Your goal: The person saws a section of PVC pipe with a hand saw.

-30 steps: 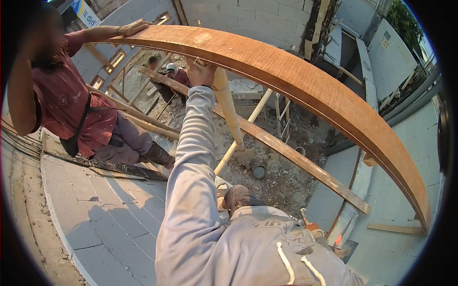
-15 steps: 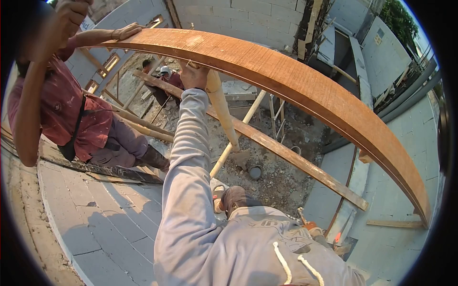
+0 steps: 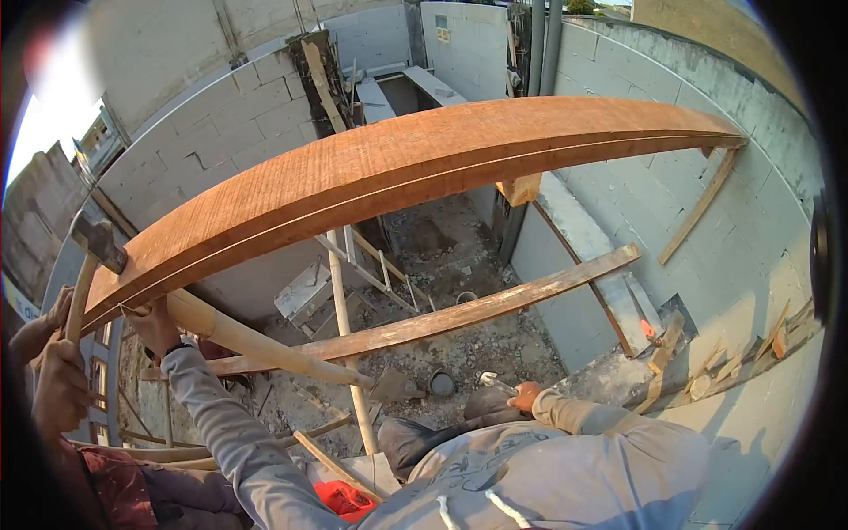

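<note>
A long reddish-brown plank (image 3: 397, 146) spans the upper view, bent-looking in the wide lens. Under its left end my left hand (image 3: 155, 329) is closed around the top of a round wooden pole (image 3: 265, 346), its fingers partly hidden. The pole slants down to the right. Low in front of my body, my right hand (image 3: 527, 397) grips a hammer (image 3: 497, 381), its metal head showing beyond the fist. At the left, a co-worker's hands (image 3: 60, 380) hold a sledgehammer (image 3: 99, 243), its dark head at the plank's left end.
A weathered board (image 3: 477, 314) crosses below the plank, over rubble ground with a bucket (image 3: 442, 382). Grey block walls (image 3: 654, 168) stand around. Wood scraps (image 3: 707, 371) lie along a ledge at right. Red cloth (image 3: 344, 501) lies near my lap.
My view has swung right, so the plank's left end and my left hand now appear farther left. The co-worker's sledgehammer has come into view at the plank. My right hand shows more clearly.
</note>
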Demonstrator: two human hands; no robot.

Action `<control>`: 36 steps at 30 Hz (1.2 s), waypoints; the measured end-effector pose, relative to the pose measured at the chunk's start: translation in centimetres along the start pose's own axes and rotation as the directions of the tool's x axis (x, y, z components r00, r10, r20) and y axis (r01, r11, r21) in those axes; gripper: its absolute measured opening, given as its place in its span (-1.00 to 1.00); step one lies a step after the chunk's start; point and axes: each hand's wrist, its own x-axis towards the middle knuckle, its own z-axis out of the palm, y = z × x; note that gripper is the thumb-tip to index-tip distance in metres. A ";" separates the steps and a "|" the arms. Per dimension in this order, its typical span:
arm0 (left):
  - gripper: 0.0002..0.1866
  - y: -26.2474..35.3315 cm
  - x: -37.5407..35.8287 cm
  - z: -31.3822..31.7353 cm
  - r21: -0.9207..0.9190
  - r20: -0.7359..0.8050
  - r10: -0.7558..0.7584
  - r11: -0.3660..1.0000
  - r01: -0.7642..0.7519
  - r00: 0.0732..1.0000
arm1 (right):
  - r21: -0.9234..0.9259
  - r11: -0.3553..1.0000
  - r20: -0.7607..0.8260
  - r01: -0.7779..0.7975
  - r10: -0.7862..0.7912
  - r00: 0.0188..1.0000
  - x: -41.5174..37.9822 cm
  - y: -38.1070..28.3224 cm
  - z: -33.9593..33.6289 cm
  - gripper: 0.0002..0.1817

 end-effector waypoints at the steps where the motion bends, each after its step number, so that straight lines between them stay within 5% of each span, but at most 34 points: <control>1: -0.17 0.0 0.2 -0.1 0.007 0.025 -0.036 0.999 0.036 0.999 | 0.017 1.000 -0.021 0.006 -0.006 1.000 1.6 -0.5 2.1 -0.46; 3: -0.12 0.6 0.3 -1.0 0.142 0.056 -0.149 0.980 0.139 0.987 | 0.021 0.999 0.008 0.028 -0.028 1.000 5.3 -1.4 6.4 -0.49; 5: -0.14 3.2 -1.1 -1.2 -0.011 0.081 -0.074 0.997 0.075 0.994 | -0.040 0.988 0.019 0.150 -0.149 0.989 7.6 -2.5 8.8 -0.50; 6: -0.08 3.4 -1.1 -1.3 0.170 -0.001 -0.087 0.982 0.086 0.996 | -0.093 0.967 0.039 0.236 -0.234 0.972 8.4 -3.0 9.7 -0.51; 10: -0.02 1.5 -0.4 -0.7 0.126 -0.031 -0.003 0.992 0.007 1.000 | -0.148 0.938 0.155 0.314 -0.292 0.944 12.8 -3.4 12.8 -0.50; 12: 0.00 0.7 -0.3 -1.7 0.091 -0.052 0.046 0.995 -0.041 0.998 | -0.114 0.935 0.049 0.336 -0.333 0.942 14.1 -3.7 15.1 -0.49; 20: 0.03 1.0 0.1 -0.4 0.061 -0.008 0.024 0.998 -0.024 1.000 | -0.077 0.970 -0.016 0.232 -0.234 0.972 11.4 -5.4 16.9 -0.45; 27: -0.05 1.6 -0.8 -1.0 0.024 -0.025 0.159 0.987 -0.158 0.987 | -0.142 0.952 -0.077 0.271 -0.284 0.956 12.1 -5.1 18.1 -0.45; 30: -0.04 2.0 -1.2 -1.3 0.099 -0.008 0.078 0.992 -0.077 0.997 | -0.163 0.947 -0.069 0.277 -0.291 0.954 11.9 -5.1 17.9 -0.48; 36: 0.01 -0.1 0.4 0.2 0.007 -0.049 0.144 0.990 -0.144 0.988 | -0.103 0.957 -0.114 0.272 -0.283 0.952 11.7 -5.0 18.5 -0.55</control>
